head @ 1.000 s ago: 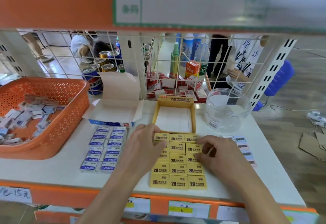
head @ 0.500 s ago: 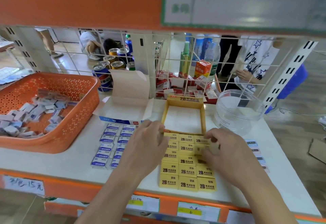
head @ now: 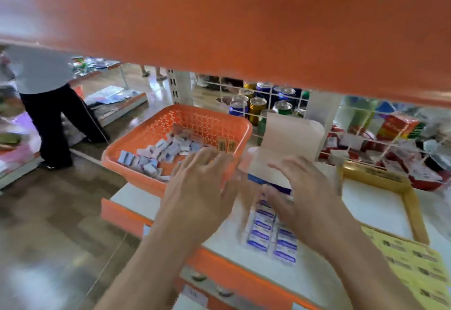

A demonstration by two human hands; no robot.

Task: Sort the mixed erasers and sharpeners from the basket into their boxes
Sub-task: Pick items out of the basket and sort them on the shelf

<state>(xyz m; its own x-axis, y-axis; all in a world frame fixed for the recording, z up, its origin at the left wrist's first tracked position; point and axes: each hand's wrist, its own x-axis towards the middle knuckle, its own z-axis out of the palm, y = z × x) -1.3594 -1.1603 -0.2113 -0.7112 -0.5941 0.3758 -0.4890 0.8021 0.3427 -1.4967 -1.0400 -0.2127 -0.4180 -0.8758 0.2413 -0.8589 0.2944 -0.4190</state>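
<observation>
The orange basket (head: 136, 150) sits at the shelf's left end with several mixed white-and-blue erasers (head: 156, 156) inside. My left hand (head: 197, 187) hovers at the basket's near right corner, fingers spread, holding nothing. My right hand (head: 307, 197) is open above the rows of blue-and-white erasers (head: 261, 234) laid on the shelf. Behind it stands the open white-and-blue box (head: 290, 136). At right lies the empty yellow box (head: 412, 207), and rows of yellow 2B erasers (head: 415, 265) lie at the lower right. The picture is blurred by motion.
An orange upper shelf edge (head: 244, 24) hangs low across the top. A white wire grid (head: 266, 97) backs the shelf, with drink cans (head: 256, 107) behind it. A person in dark trousers (head: 48, 119) stands on the floor at far left.
My view has swung left toward the basket. Both hands have left the yellow 2B erasers and moved left, the left one reaching the basket, the right one over the blue-and-white rows.
</observation>
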